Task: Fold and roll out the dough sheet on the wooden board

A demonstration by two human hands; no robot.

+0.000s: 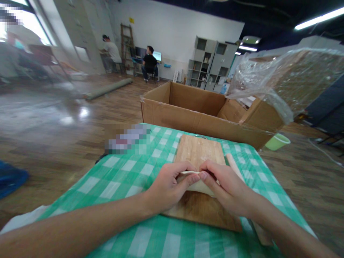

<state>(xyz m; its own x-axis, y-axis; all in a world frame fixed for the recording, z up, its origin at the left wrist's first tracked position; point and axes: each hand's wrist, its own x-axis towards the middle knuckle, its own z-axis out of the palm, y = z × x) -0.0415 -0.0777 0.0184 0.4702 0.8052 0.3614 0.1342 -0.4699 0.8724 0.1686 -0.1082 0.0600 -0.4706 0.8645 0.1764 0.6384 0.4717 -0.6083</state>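
Both my hands meet over a wooden cutting board [199,150] on the table. My left hand [168,186] and my right hand [228,188] each pinch the top edge of a pale, folded piece of dough [200,187] held just above the board. The fingers of both hands are closed on the dough's rim, thumbs and forefingers touching at the middle. A wooden rolling pin [232,163] lies along the board's right side, partly hidden under my right hand.
The table has a green and white checked cloth [126,172]. An open cardboard box [199,107] stands behind the board, with a clear plastic sheet [279,79] above its right side. A green bucket [276,141] sits on the floor. Two people sit at desks far back.
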